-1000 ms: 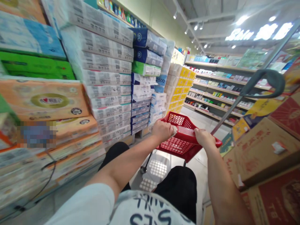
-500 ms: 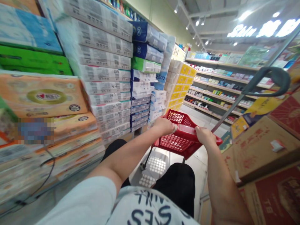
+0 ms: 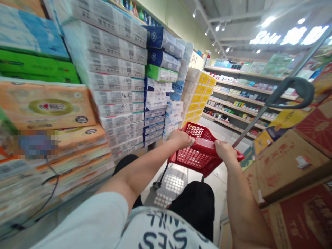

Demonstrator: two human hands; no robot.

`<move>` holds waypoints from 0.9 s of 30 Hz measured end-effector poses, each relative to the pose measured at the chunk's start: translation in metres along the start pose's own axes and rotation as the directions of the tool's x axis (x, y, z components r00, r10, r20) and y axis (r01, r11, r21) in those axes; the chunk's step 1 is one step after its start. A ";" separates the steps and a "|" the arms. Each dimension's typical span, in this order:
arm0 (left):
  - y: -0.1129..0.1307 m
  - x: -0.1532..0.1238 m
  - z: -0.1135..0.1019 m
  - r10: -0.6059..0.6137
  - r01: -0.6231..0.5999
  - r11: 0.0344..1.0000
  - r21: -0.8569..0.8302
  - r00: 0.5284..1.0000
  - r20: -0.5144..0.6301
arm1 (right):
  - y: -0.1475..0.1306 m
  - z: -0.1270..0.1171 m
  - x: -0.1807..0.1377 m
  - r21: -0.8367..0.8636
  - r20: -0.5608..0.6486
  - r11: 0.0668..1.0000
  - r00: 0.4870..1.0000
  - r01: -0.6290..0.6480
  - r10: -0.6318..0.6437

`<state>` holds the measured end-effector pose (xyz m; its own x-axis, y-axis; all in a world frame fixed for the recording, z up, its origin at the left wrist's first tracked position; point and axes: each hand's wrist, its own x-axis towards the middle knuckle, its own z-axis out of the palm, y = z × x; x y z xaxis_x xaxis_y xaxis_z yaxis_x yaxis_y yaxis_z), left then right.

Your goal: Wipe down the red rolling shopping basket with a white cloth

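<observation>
In front of my body stands a red plastic shopping cart (image 3: 201, 159) with mesh walls. My left hand (image 3: 181, 139) is closed around the left part of its handle bar (image 3: 203, 142). At the bar's right part, my right hand (image 3: 225, 151) is also wrapped round it. No goods show inside the basket, though part of it is hidden by the handle and my hands. Just beyond my right hand rises a slanted metal pole with a grey loop handle (image 3: 290, 92).
Tall stacks of wrapped tissue packs (image 3: 119, 79) line the left side. Cardboard boxes (image 3: 287, 166) are piled close on the right. Shelves (image 3: 241, 91) of small goods stand at the back. Pale floor tiles (image 3: 218, 180) run beneath the cart.
The view has shifted slightly; the boxes and the grey loop handle on the right appear a little farther left. Both hands keep their hold on the cart's handle.
</observation>
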<state>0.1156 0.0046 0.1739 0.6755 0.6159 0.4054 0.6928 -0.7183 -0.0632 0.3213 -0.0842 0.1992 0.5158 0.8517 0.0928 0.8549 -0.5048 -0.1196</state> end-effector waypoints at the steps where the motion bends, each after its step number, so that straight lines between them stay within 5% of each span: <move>1: -0.001 -0.001 0.001 -0.007 0.007 1.000 -0.006 0.998 -0.060 | -0.001 0.000 0.000 0.006 0.000 1.000 1.000 -0.006 0.006; 5: -0.004 -0.005 0.008 -0.108 0.104 0.994 -0.030 0.961 -0.253 | -0.002 0.003 -0.001 0.020 -0.008 1.000 1.000 0.014 -0.014; 9: -0.011 0.012 0.000 -0.040 0.040 0.999 0.002 0.995 0.092 | -0.004 0.003 0.000 0.078 0.007 0.996 0.999 -0.045 0.044; 11: -0.014 0.015 -0.003 0.007 -0.008 1.000 0.005 0.986 0.167 | -0.007 0.003 0.000 0.096 0.013 0.993 0.997 -0.071 0.070; 14: -0.012 0.004 0.004 -0.029 0.030 0.999 0.019 0.998 -0.055 | -0.009 0.004 0.000 0.093 -0.003 0.994 0.998 -0.059 0.060; 16: -0.010 -0.007 0.011 -0.078 0.080 0.997 0.001 0.965 -0.249 | -0.009 0.005 -0.001 0.082 -0.020 0.995 0.998 -0.056 0.058; 18: -0.010 -0.010 0.014 -0.100 0.102 0.995 -0.008 0.950 -0.295 | -0.010 0.007 -0.005 0.050 -0.085 0.999 0.996 -0.016 0.020; 20: -0.012 -0.004 0.012 -0.082 0.086 0.996 0.012 0.974 -0.210 | -0.014 0.012 -0.013 0.014 -0.238 0.997 0.969 0.077 -0.071; 24: -0.016 0.009 0.004 0.027 -0.029 0.998 0.058 0.999 0.025 | -0.033 0.037 -0.034 -0.031 -0.472 0.946 0.830 0.322 -0.298; 27: -0.014 -0.001 0.010 -0.015 0.018 0.999 0.029 0.992 -0.127 | -0.046 0.059 -0.045 -0.020 -0.518 0.951 0.810 0.310 -0.275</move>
<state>0.1074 0.0175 0.1656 0.6278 0.5802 0.5189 0.7121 -0.6973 -0.0820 0.2550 -0.0909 0.1421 0.2112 0.7557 0.6200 0.9736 -0.2190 -0.0647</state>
